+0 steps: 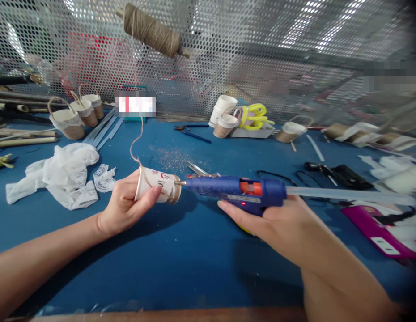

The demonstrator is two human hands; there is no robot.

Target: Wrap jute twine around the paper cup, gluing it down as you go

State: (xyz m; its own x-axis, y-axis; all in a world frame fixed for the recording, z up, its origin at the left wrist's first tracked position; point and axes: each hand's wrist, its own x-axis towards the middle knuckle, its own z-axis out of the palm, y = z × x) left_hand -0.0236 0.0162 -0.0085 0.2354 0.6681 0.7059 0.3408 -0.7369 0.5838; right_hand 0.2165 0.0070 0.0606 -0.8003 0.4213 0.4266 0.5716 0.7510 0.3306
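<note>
My left hand (129, 201) is closed around a white printed paper cup (150, 179), tipped on its side with its mouth toward the left. Brown twine (176, 193) wraps the cup near its base, and a strand (137, 145) runs from the cup up toward a twine spool (150, 31). In my right hand (275, 223) is a blue hot glue gun (214, 188), its red light lit and a clear glue stick (328, 193) sticking out behind. The gun's metal nozzle meets the cup close to the twine, though contact is hard to confirm.
Twine-covered cups with handles (69, 123) stand back left, near white lace (67, 170). Pliers (191, 132), stacked paper cups (223, 109) and scissors (197, 169) lie beyond my hands. A magenta power strip (372, 232) sits at right. A perforated metal screen (228, 53) rises behind.
</note>
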